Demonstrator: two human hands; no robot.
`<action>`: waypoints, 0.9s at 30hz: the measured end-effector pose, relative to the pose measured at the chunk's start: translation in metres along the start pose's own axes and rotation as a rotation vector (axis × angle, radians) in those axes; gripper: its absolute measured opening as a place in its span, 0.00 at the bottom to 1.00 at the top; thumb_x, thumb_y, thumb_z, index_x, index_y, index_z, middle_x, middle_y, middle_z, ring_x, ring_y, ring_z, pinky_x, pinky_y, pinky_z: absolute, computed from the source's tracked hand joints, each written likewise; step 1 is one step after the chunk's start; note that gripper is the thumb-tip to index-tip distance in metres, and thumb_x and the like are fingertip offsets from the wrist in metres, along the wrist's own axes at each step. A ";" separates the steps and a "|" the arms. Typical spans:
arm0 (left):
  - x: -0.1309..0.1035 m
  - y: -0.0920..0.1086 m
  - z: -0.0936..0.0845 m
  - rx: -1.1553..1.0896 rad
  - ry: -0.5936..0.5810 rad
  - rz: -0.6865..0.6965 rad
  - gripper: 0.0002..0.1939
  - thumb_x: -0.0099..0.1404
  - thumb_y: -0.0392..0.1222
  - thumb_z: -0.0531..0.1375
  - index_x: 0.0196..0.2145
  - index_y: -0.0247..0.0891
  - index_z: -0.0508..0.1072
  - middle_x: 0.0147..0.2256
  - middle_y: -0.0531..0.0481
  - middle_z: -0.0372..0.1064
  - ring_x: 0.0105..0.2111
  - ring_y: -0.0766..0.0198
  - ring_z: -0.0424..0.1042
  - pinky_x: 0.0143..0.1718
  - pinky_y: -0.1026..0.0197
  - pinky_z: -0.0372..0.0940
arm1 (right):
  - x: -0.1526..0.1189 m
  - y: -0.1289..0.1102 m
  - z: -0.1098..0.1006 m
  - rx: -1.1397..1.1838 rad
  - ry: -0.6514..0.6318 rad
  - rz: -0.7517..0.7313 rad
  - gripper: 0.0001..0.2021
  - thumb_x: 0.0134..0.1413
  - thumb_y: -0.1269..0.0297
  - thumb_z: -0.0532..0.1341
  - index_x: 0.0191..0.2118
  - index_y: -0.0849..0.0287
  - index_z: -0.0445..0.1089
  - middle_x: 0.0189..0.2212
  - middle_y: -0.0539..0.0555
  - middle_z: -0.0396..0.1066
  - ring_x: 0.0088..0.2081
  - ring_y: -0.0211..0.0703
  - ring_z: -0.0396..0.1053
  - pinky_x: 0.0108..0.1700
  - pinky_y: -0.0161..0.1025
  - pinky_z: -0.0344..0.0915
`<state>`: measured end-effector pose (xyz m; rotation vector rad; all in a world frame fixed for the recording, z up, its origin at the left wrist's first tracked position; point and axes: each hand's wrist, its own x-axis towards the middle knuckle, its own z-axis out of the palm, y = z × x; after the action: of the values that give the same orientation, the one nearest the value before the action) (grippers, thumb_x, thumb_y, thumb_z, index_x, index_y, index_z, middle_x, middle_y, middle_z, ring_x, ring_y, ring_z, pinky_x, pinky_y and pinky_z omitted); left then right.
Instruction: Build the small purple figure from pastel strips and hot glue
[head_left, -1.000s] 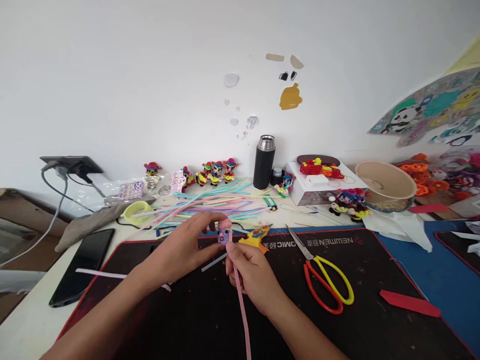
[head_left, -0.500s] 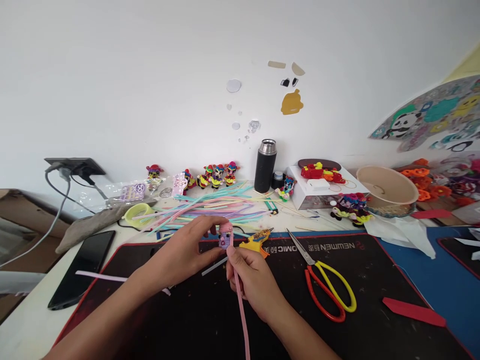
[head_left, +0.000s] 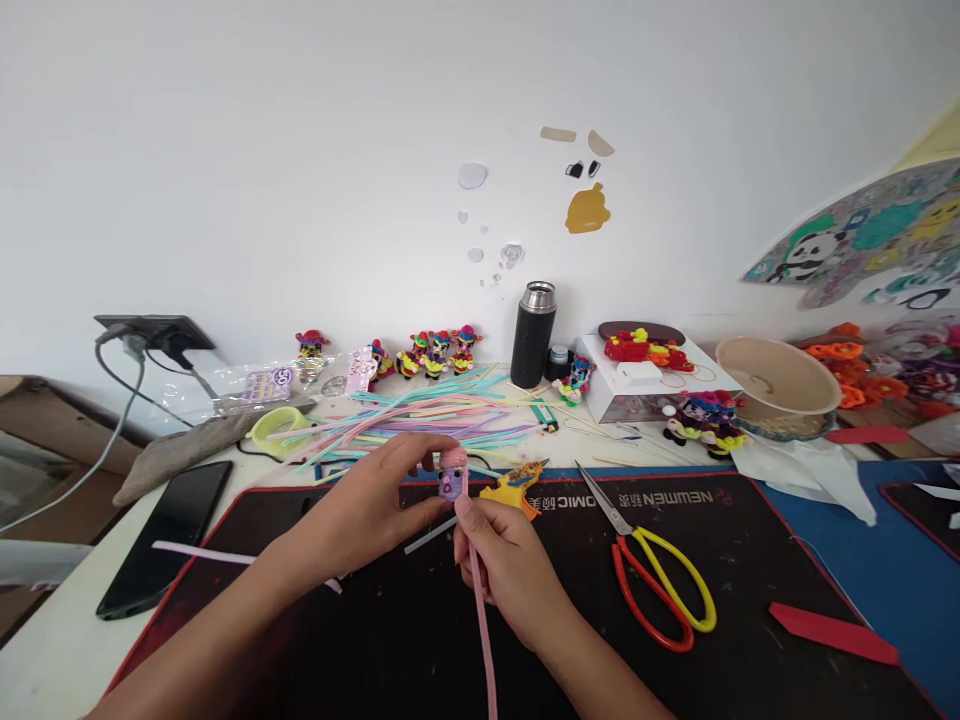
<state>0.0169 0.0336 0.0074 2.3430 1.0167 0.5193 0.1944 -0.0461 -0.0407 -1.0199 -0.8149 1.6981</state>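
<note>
A small purple and pink fuzzy figure head with dark eyes is pinched between the thumb and fingers of my left hand. My right hand grips a pink pipe cleaner between thumb and forefinger. The strip runs from the head's right side down past my right hand to the bottom edge. Just behind the hands lies a yellow glue gun, with its glue stick poking out to the left. Scissors with red and yellow handles lie open to the right.
Pastel pipe cleaners are heaped behind the black mat. A black thermos stands by the wall, near a white box and a beige bowl. A phone lies left, a red strip right.
The camera view has shifted very slightly. Both hands keep nearly the same pose, still holding the figure head and the pink pipe cleaner.
</note>
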 end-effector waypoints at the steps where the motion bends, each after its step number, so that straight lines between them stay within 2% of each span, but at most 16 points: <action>1: 0.000 0.000 0.000 0.000 0.003 0.001 0.21 0.71 0.46 0.64 0.59 0.47 0.69 0.59 0.47 0.72 0.58 0.53 0.72 0.58 0.53 0.69 | 0.000 0.000 0.000 -0.002 0.001 0.002 0.34 0.50 0.27 0.65 0.22 0.57 0.64 0.12 0.40 0.52 0.15 0.29 0.47 0.16 0.29 0.41; 27: 0.002 0.002 -0.005 -0.010 0.004 -0.023 0.20 0.71 0.50 0.62 0.58 0.46 0.71 0.59 0.45 0.73 0.57 0.50 0.74 0.57 0.50 0.72 | 0.002 0.003 -0.002 -0.042 0.050 0.017 0.34 0.51 0.26 0.64 0.23 0.57 0.65 0.12 0.41 0.54 0.14 0.30 0.49 0.17 0.30 0.43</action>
<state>0.0171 0.0357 0.0127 2.3197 1.0402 0.5195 0.1952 -0.0451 -0.0446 -1.0959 -0.8147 1.6696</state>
